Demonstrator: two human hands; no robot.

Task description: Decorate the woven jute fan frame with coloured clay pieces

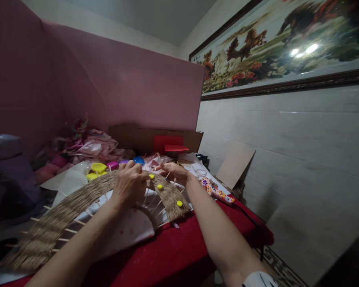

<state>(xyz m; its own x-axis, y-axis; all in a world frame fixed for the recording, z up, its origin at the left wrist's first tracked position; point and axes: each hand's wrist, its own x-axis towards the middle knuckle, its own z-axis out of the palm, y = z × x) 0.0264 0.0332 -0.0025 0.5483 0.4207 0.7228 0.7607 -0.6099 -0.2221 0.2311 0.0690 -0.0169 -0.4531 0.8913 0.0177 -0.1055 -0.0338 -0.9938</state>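
Observation:
A woven brown twine arch (pixel 61 205) with thin wooden sticks poking out of both edges curves across the table. Small yellow clay discs (pixel 159 187) sit on its right part. My left hand (pixel 129 181) is bent over the top of the arch, its fingers closed on the band, fingertips beside one yellow disc. Just past the far edge, my right hand (pixel 176 174) has its fingers stretched leftward and somewhat apart, close to the stick ends; its fingertips are small and blurred. Under the arch lies a white sheet with red dots (pixel 125 229), bordered by a smaller twine curve (pixel 149 217).
Yellow clay packs (pixel 98 168) lie behind the arch, near a heap of pink fabric (pixel 92 145). A patterned glue gun (pixel 217 191) with a black cord rests on the red tablecloth (pixel 173 255) at right. Cardboard (pixel 131 133) stands at the back; a purple container (pixel 8 179) is at left.

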